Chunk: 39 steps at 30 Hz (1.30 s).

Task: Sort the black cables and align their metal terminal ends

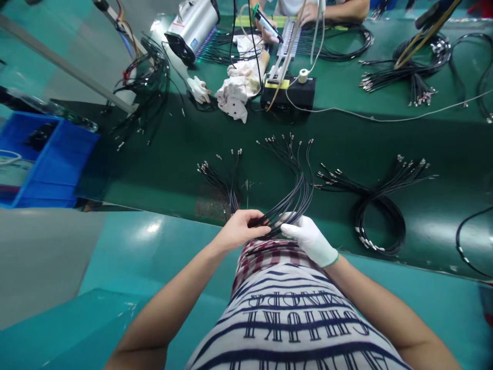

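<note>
In the head view, a bundle of black cables (302,192) is held at the near edge of a green worktable (154,174) by both of the person's hands. By the bare left hand (248,226), the near part of the bundle is gripped, with thumb and fingers drawn narrow around the strands. By the right hand (308,237), covered by a white glove, the same bundle is pinched just beside the left, with the fingers closed on it. The far ends of the bundle, tipped with metal connectors, are fanned out on the tabletop. To the left, a smaller spread of cable ends (215,177) is seen running toward the left hand; whether it is joined to the held bundle cannot be told. To the right, a looped cable bundle (379,221) is laid on the table, well apart from the hands. Farther back, a black box (290,95) is placed near crumpled white cloths (234,92). Across the table, a syringe-like tool (266,23) is held by a co-worker's hand (269,34). At far left, a blue bin (52,167) is noted.
</note>
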Each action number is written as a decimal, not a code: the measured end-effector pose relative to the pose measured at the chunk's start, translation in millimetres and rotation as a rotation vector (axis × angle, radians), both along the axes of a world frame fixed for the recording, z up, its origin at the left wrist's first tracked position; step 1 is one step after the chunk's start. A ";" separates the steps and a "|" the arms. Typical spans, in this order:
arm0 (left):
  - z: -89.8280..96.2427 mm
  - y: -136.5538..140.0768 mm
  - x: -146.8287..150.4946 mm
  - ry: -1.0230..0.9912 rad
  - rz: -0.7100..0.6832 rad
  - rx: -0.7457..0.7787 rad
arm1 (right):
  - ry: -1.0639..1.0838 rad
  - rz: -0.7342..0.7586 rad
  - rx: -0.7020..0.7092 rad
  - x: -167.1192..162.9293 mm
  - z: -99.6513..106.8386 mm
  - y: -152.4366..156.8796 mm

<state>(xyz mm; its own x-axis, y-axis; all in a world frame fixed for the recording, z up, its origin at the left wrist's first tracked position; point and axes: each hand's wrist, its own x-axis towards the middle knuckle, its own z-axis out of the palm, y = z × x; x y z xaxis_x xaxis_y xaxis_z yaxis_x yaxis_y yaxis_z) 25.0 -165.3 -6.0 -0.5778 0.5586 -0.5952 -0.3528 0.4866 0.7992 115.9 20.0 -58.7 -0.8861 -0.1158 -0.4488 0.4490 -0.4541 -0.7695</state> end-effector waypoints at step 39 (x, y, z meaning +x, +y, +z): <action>-51.0 -30.9 28.4 0.193 -0.624 -0.135 | -0.089 -0.205 -0.395 -131.2 -39.7 28.2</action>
<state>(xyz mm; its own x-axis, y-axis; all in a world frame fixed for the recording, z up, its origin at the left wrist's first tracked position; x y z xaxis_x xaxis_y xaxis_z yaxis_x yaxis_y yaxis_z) 53.4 -196.2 -56.9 -0.2732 0.7508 -0.6014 0.1709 0.6531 0.7378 -15.4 48.2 -98.5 -0.8684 -0.1199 -0.4811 0.3760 -0.7918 -0.4814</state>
